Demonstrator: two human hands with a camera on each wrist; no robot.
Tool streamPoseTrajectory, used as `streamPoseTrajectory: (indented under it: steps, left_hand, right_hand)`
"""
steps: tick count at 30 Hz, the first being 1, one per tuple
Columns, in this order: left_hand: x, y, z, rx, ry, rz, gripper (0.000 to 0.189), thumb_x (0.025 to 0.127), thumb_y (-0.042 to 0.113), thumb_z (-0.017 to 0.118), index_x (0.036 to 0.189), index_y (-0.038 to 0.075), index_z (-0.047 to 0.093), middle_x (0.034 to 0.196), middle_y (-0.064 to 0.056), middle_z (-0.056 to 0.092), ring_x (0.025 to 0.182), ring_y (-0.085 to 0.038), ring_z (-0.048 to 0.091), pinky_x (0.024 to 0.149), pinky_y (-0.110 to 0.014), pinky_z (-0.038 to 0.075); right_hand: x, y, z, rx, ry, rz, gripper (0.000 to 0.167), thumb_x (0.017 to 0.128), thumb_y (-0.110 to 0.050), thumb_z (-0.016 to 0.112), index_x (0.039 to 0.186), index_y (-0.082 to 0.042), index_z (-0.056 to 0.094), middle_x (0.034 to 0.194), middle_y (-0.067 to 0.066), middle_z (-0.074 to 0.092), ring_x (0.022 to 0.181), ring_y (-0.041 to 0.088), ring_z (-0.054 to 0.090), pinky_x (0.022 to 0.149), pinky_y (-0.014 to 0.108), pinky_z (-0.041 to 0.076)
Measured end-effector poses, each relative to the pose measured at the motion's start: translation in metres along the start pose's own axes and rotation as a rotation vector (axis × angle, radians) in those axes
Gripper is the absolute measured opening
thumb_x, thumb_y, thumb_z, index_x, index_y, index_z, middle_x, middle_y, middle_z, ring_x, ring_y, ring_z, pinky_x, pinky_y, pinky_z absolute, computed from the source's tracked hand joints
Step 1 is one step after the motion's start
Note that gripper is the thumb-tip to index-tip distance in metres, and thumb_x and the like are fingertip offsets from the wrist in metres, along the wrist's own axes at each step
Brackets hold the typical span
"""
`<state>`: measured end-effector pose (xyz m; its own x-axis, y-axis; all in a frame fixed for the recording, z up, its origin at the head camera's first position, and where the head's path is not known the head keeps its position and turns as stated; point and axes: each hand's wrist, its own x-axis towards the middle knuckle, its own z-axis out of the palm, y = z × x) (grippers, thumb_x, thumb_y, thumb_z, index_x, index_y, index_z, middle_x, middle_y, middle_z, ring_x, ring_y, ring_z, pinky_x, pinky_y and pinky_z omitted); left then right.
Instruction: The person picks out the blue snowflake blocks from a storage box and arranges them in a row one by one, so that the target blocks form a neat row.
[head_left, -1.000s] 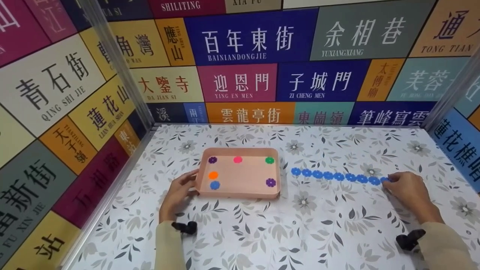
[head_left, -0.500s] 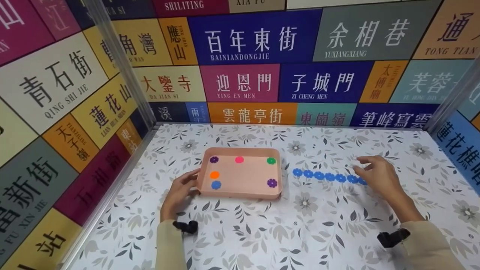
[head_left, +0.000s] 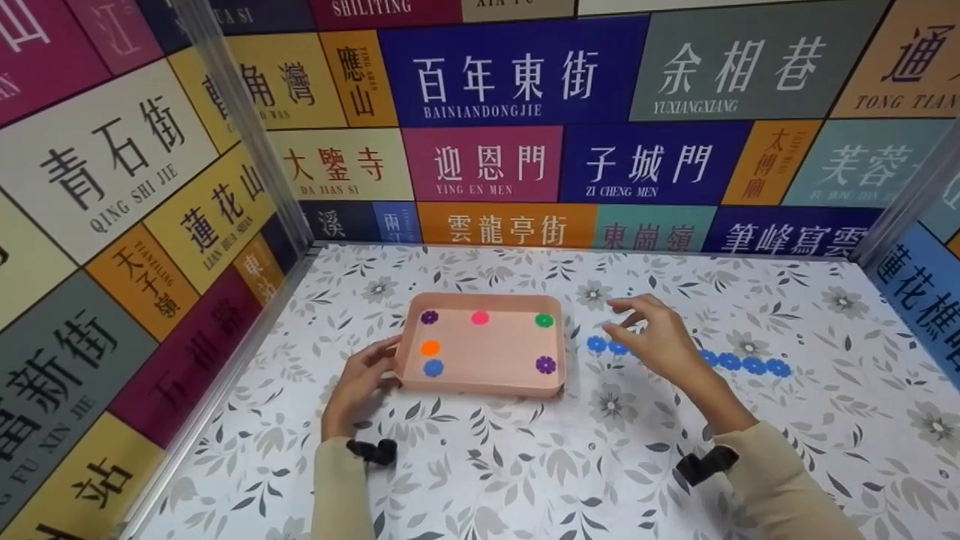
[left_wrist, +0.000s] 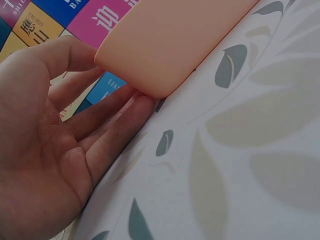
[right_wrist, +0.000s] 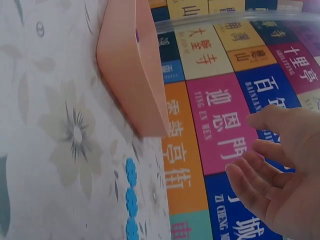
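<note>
My left hand touches the outer left wall of a shallow pink tray, fingers relaxed; the left wrist view shows its fingertips against the wall and lower corner. In the tray lie small flower-shaped pieces: dark purple, pink, green, orange, blue and another purple one. Right of it runs a row of blue flower-shaped pieces. Over its left part hovers my right hand, thumb and forefinger apart, nothing between them, hiding the row's middle.
A white tabletop with a leaf and flower print spreads around the tray. Walls covered in coloured sign panels stand behind and at both sides. A black wrist camera is worn on the right wrist, another on the left.
My right hand has left the right end of the blue row and moved left above it, uncovering the pieces there. My left hand stays at the tray.
</note>
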<state>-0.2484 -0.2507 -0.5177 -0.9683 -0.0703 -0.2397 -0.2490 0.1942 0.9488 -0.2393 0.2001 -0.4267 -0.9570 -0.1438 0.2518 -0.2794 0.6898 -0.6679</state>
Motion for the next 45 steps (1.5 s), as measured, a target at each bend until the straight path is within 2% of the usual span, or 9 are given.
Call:
streamPoseTrajectory:
  steps: [4,13,20,23,25,28,36,40,45]
  left_hand:
    - [0.000,0.000,0.000,-0.009,0.002,-0.012,0.045,0.094,0.020,0.060,0.137,0.032,0.060,0.140,-0.003,0.059,0.120,-0.022,0.060,0.096,-0.035,0.057]
    - [0.004,-0.003,0.000,-0.044,-0.007,0.049,0.047,0.093,0.013,0.060,0.138,0.023,0.061,0.138,-0.010,0.061,0.116,-0.024,0.062,0.089,-0.034,0.058]
    - [0.005,-0.002,0.000,-0.030,-0.018,0.036,0.045,0.094,0.019,0.062,0.138,0.027,0.061,0.143,-0.005,0.059,0.118,-0.022,0.062,0.092,-0.034,0.058]
    - [0.004,-0.002,-0.001,-0.042,-0.018,0.029,0.044,0.093,0.019,0.063,0.137,0.028,0.062,0.142,-0.003,0.059,0.118,-0.022,0.062,0.092,-0.034,0.058]
    - [0.004,-0.002,-0.001,-0.049,-0.017,0.027,0.044,0.093,0.018,0.063,0.137,0.027,0.062,0.141,-0.004,0.060,0.118,-0.023,0.062,0.092,-0.034,0.058]
    - [0.004,-0.003,-0.002,-0.049,-0.019,0.025,0.045,0.094,0.017,0.062,0.137,0.027,0.061,0.141,-0.005,0.059,0.119,-0.023,0.062,0.092,-0.034,0.058]
    - [0.004,-0.002,-0.002,-0.031,-0.014,0.042,0.043,0.096,0.018,0.059,0.138,0.028,0.060,0.140,-0.004,0.061,0.118,-0.022,0.063,0.091,-0.034,0.059]
    - [0.003,-0.002,-0.001,-0.036,-0.010,0.059,0.044,0.095,0.016,0.060,0.138,0.024,0.061,0.137,-0.008,0.063,0.114,-0.022,0.064,0.089,-0.035,0.059]
    - [0.003,-0.002,-0.001,-0.028,-0.009,0.065,0.042,0.096,0.017,0.060,0.138,0.023,0.062,0.140,-0.008,0.061,0.113,-0.022,0.064,0.088,-0.035,0.060]
  right_hand:
    - [0.008,-0.018,0.022,0.036,-0.039,-0.019,0.044,0.092,-0.021,0.072,0.133,-0.008,0.063,0.124,0.015,0.063,0.105,0.031,0.066,0.082,0.045,0.059]
    - [0.017,-0.046,0.073,0.145,-0.120,-0.111,0.038,0.089,-0.019,0.075,0.124,-0.005,0.067,0.121,0.013,0.064,0.099,0.027,0.066,0.073,0.028,0.057]
    - [0.022,-0.060,0.112,0.191,-0.162,-0.165,0.037,0.088,-0.015,0.075,0.121,-0.001,0.068,0.116,0.015,0.067,0.093,0.030,0.068,0.080,0.041,0.059]
    - [0.024,-0.066,0.126,0.213,-0.194,-0.149,0.036,0.088,-0.015,0.075,0.121,-0.002,0.069,0.115,0.014,0.067,0.092,0.028,0.068,0.078,0.036,0.059]
    - [0.025,-0.072,0.135,0.227,-0.225,-0.103,0.036,0.088,-0.017,0.075,0.122,-0.005,0.069,0.117,0.011,0.067,0.093,0.024,0.067,0.076,0.029,0.057]
    - [0.027,-0.080,0.147,0.259,-0.257,-0.056,0.037,0.088,-0.018,0.076,0.122,-0.006,0.070,0.119,0.009,0.066,0.094,0.021,0.066,0.075,0.025,0.055]
    - [0.035,-0.090,0.178,0.272,-0.331,-0.093,0.038,0.089,-0.014,0.074,0.124,-0.001,0.068,0.116,0.015,0.063,0.093,0.024,0.066,0.085,0.035,0.058]
    - [0.040,-0.093,0.190,0.268,-0.358,-0.099,0.036,0.088,-0.011,0.075,0.121,0.001,0.068,0.111,0.018,0.062,0.095,0.028,0.068,0.088,0.038,0.059]
    - [0.045,-0.098,0.202,0.285,-0.420,-0.047,0.034,0.086,-0.013,0.077,0.117,0.000,0.071,0.108,0.016,0.062,0.098,0.024,0.067,0.092,0.036,0.058]
